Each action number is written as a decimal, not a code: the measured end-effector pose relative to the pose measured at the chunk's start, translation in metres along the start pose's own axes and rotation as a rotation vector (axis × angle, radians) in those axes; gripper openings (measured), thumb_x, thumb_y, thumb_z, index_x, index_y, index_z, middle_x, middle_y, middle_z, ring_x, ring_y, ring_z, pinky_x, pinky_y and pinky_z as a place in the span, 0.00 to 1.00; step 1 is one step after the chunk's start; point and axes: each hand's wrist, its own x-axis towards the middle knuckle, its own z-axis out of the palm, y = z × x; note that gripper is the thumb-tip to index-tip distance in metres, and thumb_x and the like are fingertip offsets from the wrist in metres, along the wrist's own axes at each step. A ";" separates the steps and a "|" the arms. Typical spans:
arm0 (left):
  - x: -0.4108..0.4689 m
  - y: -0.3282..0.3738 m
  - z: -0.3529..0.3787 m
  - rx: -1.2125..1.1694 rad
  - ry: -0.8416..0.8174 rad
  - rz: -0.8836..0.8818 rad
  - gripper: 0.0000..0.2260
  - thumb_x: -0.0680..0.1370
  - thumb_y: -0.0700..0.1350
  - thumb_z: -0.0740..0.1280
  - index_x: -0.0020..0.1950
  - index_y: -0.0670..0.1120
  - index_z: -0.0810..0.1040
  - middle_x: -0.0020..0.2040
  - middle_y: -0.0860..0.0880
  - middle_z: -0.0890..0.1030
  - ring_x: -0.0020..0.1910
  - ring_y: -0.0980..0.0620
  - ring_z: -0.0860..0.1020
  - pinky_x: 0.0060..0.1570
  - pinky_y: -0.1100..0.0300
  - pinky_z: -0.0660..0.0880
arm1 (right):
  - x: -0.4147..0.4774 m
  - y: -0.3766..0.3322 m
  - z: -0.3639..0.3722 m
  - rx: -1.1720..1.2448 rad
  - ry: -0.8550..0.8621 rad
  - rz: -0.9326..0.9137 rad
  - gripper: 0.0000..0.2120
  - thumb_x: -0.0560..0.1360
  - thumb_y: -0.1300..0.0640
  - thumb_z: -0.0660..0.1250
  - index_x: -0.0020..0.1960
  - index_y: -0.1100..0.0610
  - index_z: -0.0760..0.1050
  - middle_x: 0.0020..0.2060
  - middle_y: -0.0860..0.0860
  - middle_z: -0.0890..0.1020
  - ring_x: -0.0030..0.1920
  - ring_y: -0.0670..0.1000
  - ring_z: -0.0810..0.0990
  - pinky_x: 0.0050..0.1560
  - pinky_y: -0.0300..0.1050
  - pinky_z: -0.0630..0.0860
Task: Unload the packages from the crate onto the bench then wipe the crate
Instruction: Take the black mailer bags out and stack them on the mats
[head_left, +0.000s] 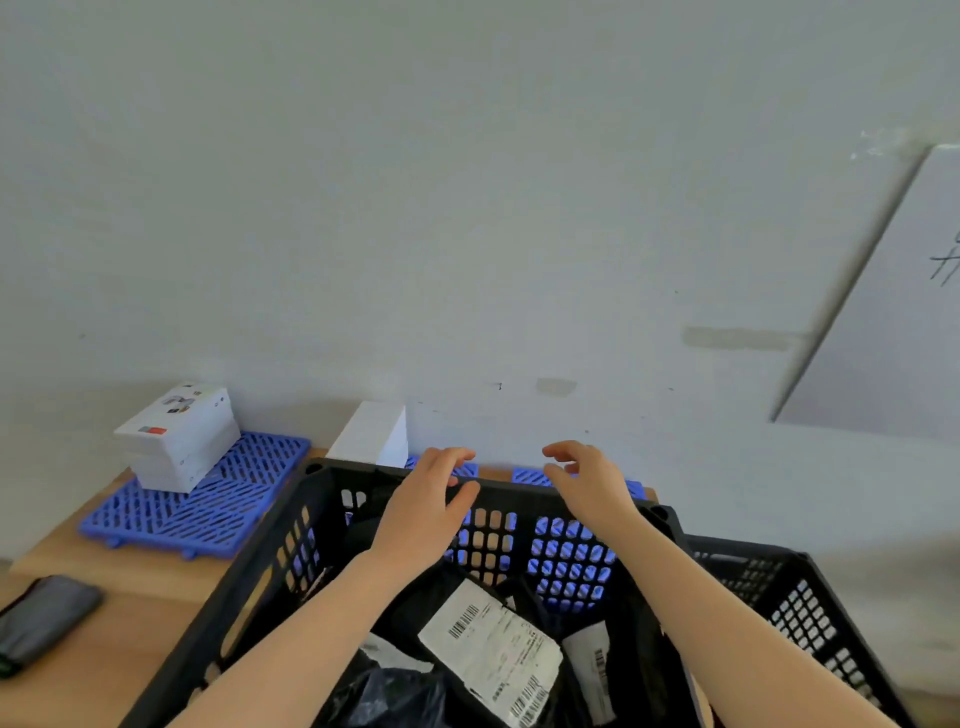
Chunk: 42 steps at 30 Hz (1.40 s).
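A black perforated crate (291, 525) stands on the wooden bench (124, 639) in front of me. Inside lie black plastic mailer packages with white barcode labels (488, 649). My left hand (426, 504) and my right hand (587, 483) hover above the crate's far rim, fingers loosely curled, holding nothing. A white box with printed pictures (176, 441) sits on a blue plastic grid mat (208, 499) at the left. A plain white box (371, 436) stands against the wall behind the crate.
A second black crate (800, 608) sits to the right, partly behind the first. A dark grey folded item (41, 618) lies at the bench's left edge. The wall is close behind, and a white board (893, 312) leans on it at right.
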 end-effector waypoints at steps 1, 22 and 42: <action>0.002 0.001 0.004 0.006 0.006 -0.012 0.16 0.81 0.50 0.63 0.69 0.53 0.70 0.62 0.56 0.71 0.56 0.62 0.73 0.56 0.60 0.77 | 0.005 0.003 -0.001 0.004 -0.014 -0.009 0.13 0.79 0.54 0.63 0.63 0.51 0.74 0.62 0.50 0.76 0.59 0.49 0.75 0.51 0.40 0.70; -0.023 0.026 0.036 0.159 0.380 -0.441 0.16 0.80 0.49 0.66 0.68 0.52 0.72 0.57 0.57 0.75 0.49 0.62 0.77 0.50 0.66 0.72 | 0.077 0.024 0.006 -0.101 -0.565 -0.419 0.14 0.76 0.54 0.65 0.61 0.51 0.76 0.58 0.50 0.80 0.56 0.49 0.77 0.61 0.42 0.71; -0.174 0.232 0.181 0.299 0.371 -0.921 0.26 0.78 0.65 0.60 0.74 0.59 0.62 0.69 0.61 0.65 0.65 0.60 0.69 0.63 0.59 0.69 | 0.045 0.146 -0.049 -0.309 -0.657 -0.981 0.17 0.79 0.45 0.60 0.66 0.46 0.72 0.73 0.48 0.64 0.70 0.49 0.67 0.72 0.57 0.58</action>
